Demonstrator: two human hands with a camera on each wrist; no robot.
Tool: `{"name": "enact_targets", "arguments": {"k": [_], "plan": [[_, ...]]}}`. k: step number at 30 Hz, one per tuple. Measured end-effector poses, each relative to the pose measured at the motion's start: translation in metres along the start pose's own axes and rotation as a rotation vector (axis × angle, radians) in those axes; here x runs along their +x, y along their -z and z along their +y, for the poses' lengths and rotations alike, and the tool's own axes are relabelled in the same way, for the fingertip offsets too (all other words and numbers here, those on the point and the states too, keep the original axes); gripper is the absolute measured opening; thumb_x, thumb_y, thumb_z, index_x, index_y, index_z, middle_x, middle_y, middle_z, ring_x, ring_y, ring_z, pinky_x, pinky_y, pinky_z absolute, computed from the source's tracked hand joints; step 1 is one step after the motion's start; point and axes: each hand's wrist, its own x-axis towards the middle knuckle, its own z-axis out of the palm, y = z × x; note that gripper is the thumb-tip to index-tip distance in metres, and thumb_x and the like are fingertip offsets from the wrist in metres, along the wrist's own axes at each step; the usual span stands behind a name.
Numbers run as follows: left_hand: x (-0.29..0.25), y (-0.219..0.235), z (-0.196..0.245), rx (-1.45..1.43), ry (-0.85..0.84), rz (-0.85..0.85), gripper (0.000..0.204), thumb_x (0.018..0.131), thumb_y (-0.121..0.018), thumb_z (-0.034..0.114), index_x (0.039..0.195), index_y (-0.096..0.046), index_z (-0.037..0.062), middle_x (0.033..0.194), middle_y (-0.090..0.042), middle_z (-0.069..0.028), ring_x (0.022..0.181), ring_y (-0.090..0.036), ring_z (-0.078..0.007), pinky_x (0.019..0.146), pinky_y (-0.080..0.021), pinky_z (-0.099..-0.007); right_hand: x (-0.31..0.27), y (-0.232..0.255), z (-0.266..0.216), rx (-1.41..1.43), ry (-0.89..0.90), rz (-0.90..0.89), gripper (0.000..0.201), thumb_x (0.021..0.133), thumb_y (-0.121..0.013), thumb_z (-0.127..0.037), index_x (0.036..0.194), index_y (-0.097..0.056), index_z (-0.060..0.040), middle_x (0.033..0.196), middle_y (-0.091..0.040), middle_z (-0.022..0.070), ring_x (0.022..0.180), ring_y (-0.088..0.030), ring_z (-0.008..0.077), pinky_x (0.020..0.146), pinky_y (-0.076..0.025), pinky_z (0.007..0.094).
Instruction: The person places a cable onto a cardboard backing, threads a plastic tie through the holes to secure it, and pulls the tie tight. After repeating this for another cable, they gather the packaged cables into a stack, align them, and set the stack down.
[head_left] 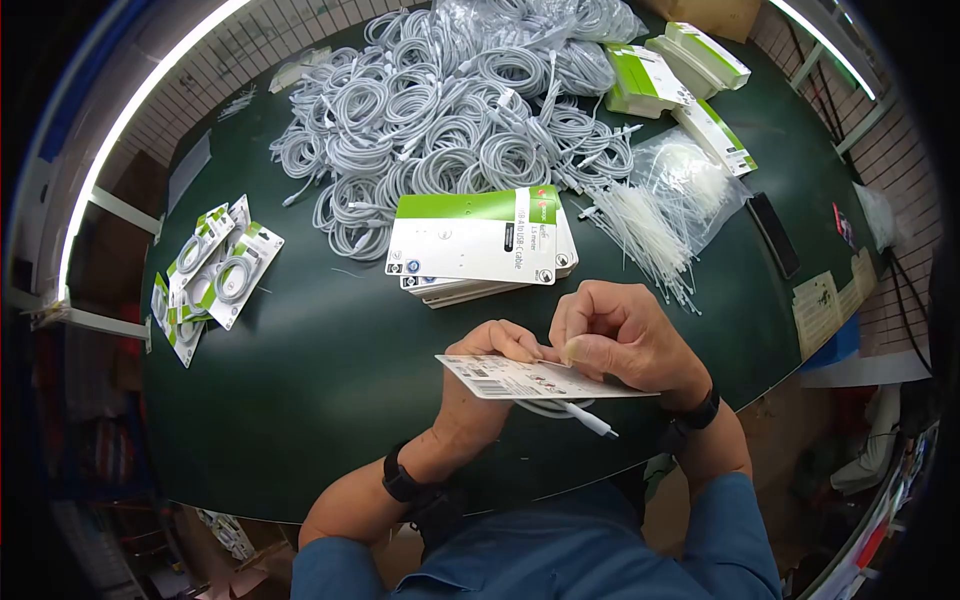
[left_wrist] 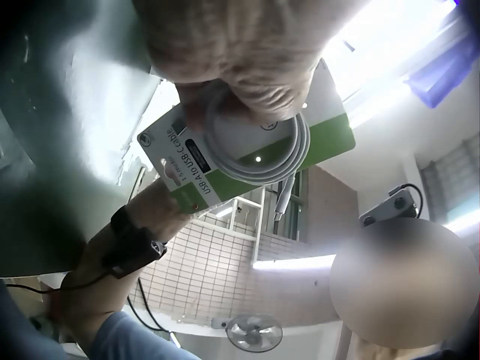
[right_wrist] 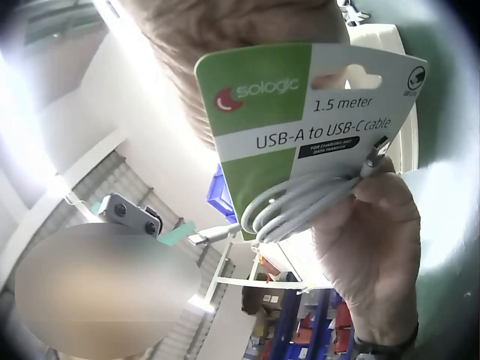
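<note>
My left hand [head_left: 494, 345] grips a white and green packaging card [head_left: 530, 378] by its far left edge, printed back upward. On the card's front, a coiled grey-white USB cable [right_wrist: 300, 202] lies against the print, and fingers [right_wrist: 386, 195] of the left hand press at the coil. One plug [head_left: 590, 420] sticks out below the near edge. Over the card's back, my right hand [head_left: 630, 335] has curled fingers, thumb and forefinger close together at the surface. I cannot tell whether they pinch something there.
Stacked blank cards [head_left: 470, 240] stand just beyond the hands. Behind is a big heap of coiled cables [head_left: 430, 120]. White cable ties [head_left: 645, 235] lie to the right near a black phone-like slab [head_left: 773, 235]. Several carded cables [head_left: 232, 280] lie left; more card stacks [head_left: 640, 80] sit at the back right.
</note>
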Motion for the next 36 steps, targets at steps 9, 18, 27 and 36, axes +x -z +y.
{"name": "enact_targets", "arguments": {"k": [9, 18, 27, 36], "plan": [[-0.011, -0.01, 0.014, -0.253, 0.226, 0.152, 0.029, 0.098, -0.069, 0.002, 0.125, -0.067, -0.0084, 0.121, -0.074, -0.0167, 0.104, -0.075, -0.024, 0.092, -0.065, -0.0378, 0.017, 0.038, 0.025, 0.01, 0.082, 0.064, 0.016, 0.107, -0.065, -0.015, 0.109, -0.065, 0.0003, 0.104, -0.073, 0.0094, 0.08, -0.069, 0.0102, 0.069, -0.055, 0.0229], [-0.021, -0.005, 0.012, -0.358, 0.254, 0.307, 0.031, 0.102, -0.067, 0.002, 0.132, -0.061, -0.0044, 0.123, -0.072, -0.0132, 0.107, -0.073, -0.0207, 0.093, -0.064, -0.036, 0.013, 0.019, 0.02, -0.304, 0.071, 0.148, 0.032, 0.093, -0.079, -0.002, 0.124, -0.073, -0.0007, 0.098, -0.074, 0.0029, 0.086, -0.066, 0.0051, 0.076, -0.055, 0.0221], [-0.049, 0.031, 0.035, 0.569, -0.363, 0.379, 0.054, 0.093, -0.08, 0.011, 0.141, -0.057, 0.0003, 0.141, -0.058, -0.0167, 0.134, -0.056, -0.0257, 0.103, -0.054, -0.0441, 0.006, 0.015, 0.006, -0.551, 0.143, 0.213, 0.019, 0.088, -0.082, -0.003, 0.107, -0.08, -0.001, 0.093, -0.078, 0.0027, 0.078, -0.066, 0.0068, 0.068, -0.054, 0.0246], [-0.016, 0.017, 0.057, 1.578, -0.393, -0.088, 0.069, 0.075, -0.082, 0.006, 0.139, -0.06, -0.002, 0.113, -0.063, -0.0158, 0.114, -0.062, -0.0377, 0.103, -0.048, -0.0496, 0.012, -0.007, 0.031, -0.696, 0.349, 0.123, 0.028, 0.084, -0.084, -0.003, 0.112, -0.078, -0.0053, 0.093, -0.078, 0.0094, 0.078, -0.073, 0.0162, 0.066, -0.056, 0.0295]]}}
